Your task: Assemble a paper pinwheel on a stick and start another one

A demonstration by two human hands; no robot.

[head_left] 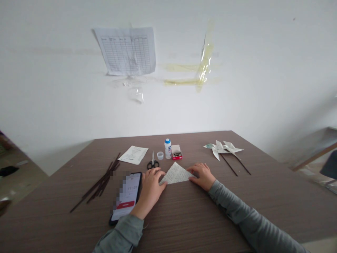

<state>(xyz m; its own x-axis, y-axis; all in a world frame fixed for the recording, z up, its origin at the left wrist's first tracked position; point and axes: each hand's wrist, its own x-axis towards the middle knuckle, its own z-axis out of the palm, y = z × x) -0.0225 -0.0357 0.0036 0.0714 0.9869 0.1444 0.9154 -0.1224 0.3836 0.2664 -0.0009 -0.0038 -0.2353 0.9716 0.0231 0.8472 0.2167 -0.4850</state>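
Observation:
A printed sheet of paper [176, 174], folded into a triangle with its point facing the wall, lies on the table between my hands. My left hand [152, 183] pinches its left corner between thumb and fingers. At the right corner, the thumb and fingers of my right hand [202, 175] close on the paper too. Just beyond the triangle stand a white bottle with a blue cap [167, 149] and an open red box of small metal pieces [177, 153]. Black-handled scissors [153, 163] lie past my left hand, beside a small clear cup [160, 155].
A phone [127, 196] lies left of my left forearm, with thin brown sticks [101, 181] further left. Flat paper sheets [133, 155] rest behind them. Paper pinwheels on sticks [221, 148] lie at the back right of the brown table [184, 218], which meets a wall.

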